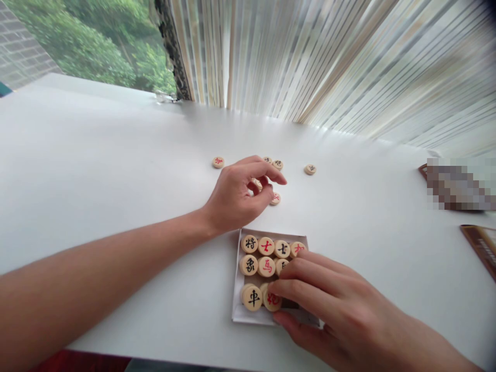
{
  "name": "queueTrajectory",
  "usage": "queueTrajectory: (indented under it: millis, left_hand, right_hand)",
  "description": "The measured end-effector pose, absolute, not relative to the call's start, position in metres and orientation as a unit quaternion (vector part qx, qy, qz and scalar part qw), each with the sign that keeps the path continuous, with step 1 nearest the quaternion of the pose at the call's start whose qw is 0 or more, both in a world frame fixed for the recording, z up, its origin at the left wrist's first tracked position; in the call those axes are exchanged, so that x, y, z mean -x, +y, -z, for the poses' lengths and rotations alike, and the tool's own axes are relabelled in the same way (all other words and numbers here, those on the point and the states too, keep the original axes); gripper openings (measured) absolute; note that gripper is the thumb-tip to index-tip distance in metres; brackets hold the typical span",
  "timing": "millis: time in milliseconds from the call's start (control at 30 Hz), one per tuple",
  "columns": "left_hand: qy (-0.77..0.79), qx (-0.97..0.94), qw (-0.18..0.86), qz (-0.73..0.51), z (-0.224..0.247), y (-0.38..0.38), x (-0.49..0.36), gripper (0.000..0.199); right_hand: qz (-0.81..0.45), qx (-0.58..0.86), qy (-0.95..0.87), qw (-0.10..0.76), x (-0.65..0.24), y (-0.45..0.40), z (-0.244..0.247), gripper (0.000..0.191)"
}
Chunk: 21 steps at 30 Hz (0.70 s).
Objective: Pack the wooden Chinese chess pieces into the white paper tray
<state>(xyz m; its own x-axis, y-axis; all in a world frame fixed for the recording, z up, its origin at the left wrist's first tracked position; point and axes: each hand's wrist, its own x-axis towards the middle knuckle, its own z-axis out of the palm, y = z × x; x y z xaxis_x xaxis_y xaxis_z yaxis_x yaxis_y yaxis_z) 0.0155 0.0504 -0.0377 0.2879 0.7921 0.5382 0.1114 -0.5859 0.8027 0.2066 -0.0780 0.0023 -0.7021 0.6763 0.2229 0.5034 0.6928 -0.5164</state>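
Observation:
A shallow white box [237,289] holds rows of round wooden pieces with black or red characters, among them a black-marked piece [252,298] at the front left. My right hand [329,299] reaches over the box's right side, its fingers closed on a red-marked piece [273,299] beside it. Beyond the box, my left hand [246,191] hovers over loose pieces, fingers curved and thumb apart from the forefinger, with nothing held. Just under its thumb lies a red-marked piece [276,199]. Another piece shows partly between its fingers, on the table. My right hand hides part of the box.
On the white table [116,170], a red-marked piece [218,162] lies left of the others and a dark-marked piece [310,169] to the right. Two more lie behind my left hand. Brown items [480,248] are at the right edge. Striped curtains [310,57] hang behind.

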Motion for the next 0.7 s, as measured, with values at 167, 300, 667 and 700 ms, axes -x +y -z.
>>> queueTrajectory:
  millis: [167, 300, 667, 700]
  left_hand:
    - [0.303, -0.732, 0.334, -0.51, 0.0379, 0.0506, -0.015, 0.023]
    - [0.305, -0.734, 0.333, -0.508, 0.0374, 0.0507, -0.0151, 0.024]
    - [0.304, -0.733, 0.336, -0.507, 0.037, 0.0506, -0.0153, 0.024]
    - [0.302, -0.734, 0.336, -0.508, 0.0369, 0.0506, -0.0153, 0.024]
  right_hand:
    - [-0.207, 0.327, -0.9, 0.202, -0.2056, -0.0789, 0.0019, 0.016]
    - [-0.189, 0.33, -0.902, 0.202, -0.205, -0.0792, 0.0013, 0.015]
    - [-0.169, 0.337, -0.904, 0.202, -0.2075, -0.0821, -0.0006, 0.013]
    - [-0.173, 0.335, -0.904, 0.204, -0.208, -0.0821, -0.0001, 0.013]
